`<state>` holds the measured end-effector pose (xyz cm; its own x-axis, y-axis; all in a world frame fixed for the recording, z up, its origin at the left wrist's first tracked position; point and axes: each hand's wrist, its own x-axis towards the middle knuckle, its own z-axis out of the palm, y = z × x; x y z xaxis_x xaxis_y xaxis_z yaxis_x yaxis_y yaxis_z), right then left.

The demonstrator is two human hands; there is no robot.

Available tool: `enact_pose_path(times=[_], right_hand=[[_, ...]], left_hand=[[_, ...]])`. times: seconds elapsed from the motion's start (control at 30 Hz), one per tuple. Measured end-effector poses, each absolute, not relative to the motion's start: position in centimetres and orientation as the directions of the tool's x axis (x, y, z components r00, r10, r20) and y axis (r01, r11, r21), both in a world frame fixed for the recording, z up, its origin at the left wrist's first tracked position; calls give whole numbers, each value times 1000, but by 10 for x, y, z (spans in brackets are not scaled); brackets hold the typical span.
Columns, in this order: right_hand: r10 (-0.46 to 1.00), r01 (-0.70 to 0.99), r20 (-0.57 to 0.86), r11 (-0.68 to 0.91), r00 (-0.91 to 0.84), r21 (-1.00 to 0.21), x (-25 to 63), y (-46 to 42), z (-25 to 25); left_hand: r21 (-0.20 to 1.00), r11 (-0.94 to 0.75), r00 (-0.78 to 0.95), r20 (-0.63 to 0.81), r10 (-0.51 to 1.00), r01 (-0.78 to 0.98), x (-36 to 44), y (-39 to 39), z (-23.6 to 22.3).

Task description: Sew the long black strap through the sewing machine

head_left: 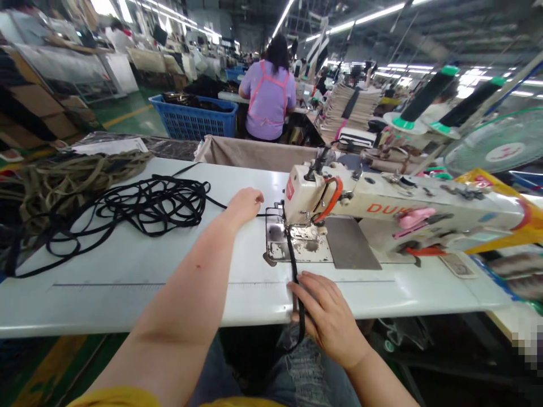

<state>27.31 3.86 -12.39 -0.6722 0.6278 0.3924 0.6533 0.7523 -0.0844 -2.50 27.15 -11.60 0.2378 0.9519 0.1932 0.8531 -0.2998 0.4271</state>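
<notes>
In the head view, the white sewing table (pixel 250 260) has its front edge running just before the person's lap, with a printed ruler line (pixel 252 285) close behind it. White tabletop shows between the loose tangle (pixel 195 196) at left and the worn metal bed plate (pixel 311 247) of the industrial sewing machine (pixel 356 192); the machine's long arm bounds the right side. A fabric-lined trough (pixel 263 155) lies along the rear edge.

The left arm reaches forward across the table, and the left hand (pixel 246 204) hovers or rests left of the machine head, fingers curled; whether they grip anything is hidden. The right hand (pixel 328 314) lies at the front edge, fingers extended and fingertips at the narrow black tape (pixel 292 257); whether they pinch it cannot be told.

The tape is flat and matte. It runs from the tangle, behind the left wrist, to the presser-foot area, then toward the person and over the front edge, hanging in a loop.
</notes>
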Motion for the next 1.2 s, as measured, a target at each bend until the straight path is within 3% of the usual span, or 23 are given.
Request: enact_pose_path(times=[0.2,0.37,0.77,1.2], right_hand=[[571,615,414,788,-708,-34,257,102,-108],[609,644,493,756,-622,-122,247,126,-115],[585,612,535,776,-609,-152,256,109,-116],[577,627,530,772,-622,-106,253,109,-112]], left_hand=[[497,-412,388,157,908,763,-9,269,-117],[493,-502,491,162,856,711,-5,266,-119],[634,-356,413,64,909,686,-4,262,-110],[534,-358,327,156,932,766,0,263,-110]])
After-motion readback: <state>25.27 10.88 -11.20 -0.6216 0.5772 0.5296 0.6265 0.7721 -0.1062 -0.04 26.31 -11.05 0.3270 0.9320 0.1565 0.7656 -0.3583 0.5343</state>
